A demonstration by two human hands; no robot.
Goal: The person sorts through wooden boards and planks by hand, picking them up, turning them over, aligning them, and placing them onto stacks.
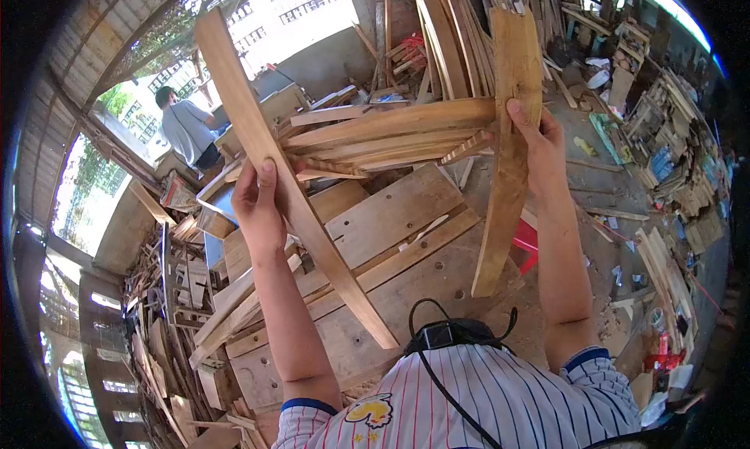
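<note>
A wooden frame is held up above the workbench, made of a left leg (316, 234), a right leg (512, 164) and curved crosspieces (391, 126) between them. My left hand (259, 195) is closed around the left leg near its middle, thumb on the near face. Gripping the upper part of the right leg is my right hand (539, 143), its thumb also toward me and the other fingers mostly behind the wood. Both legs lean, their upper ends pointing away from me. Short ridged pieces (467, 147) show near the crosspieces' ends.
Below the frame lies a workbench (445, 293) with round holes and loose boards. Scrap wood is piled on the left (156, 355) and right (695, 160). Tall planks (445, 43) lean at the back. A person (187, 129) in grey stands at the far left. Something red (526, 242) shows behind the right leg.
</note>
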